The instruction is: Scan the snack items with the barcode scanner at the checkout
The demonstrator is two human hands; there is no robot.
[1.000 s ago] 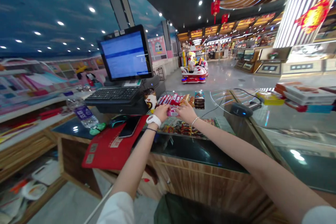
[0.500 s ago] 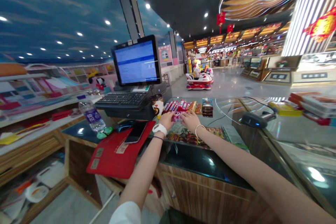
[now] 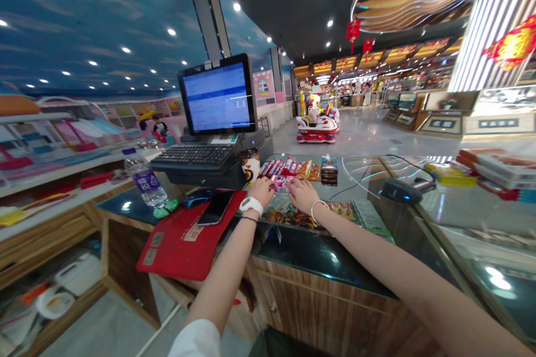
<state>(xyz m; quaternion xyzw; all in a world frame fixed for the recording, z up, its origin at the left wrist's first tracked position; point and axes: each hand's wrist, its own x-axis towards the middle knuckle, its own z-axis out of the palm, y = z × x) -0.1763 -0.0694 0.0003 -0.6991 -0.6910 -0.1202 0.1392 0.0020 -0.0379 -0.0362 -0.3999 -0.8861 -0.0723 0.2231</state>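
Head cam: pink snack packet [image 3: 281,183] sits right between left hand [image 3: 262,192] and right hand [image 3: 304,196], looks like long axis side to side, just this side of the red-wrapped bars [image 3: 289,167]. Neither hand's clearly nearer. Fingers bent, can't tell if they're pinching it tbh.

left hand [image 3: 263,192]: eased slightly left, fingertips farther from the right hand [image 3: 304,195] than half a second ago | pink-wrapped snack [image 3: 280,184]: more wrapper now uncovered between the hands | background person [image 3: 159,126], far left: posture changed, too small for detail
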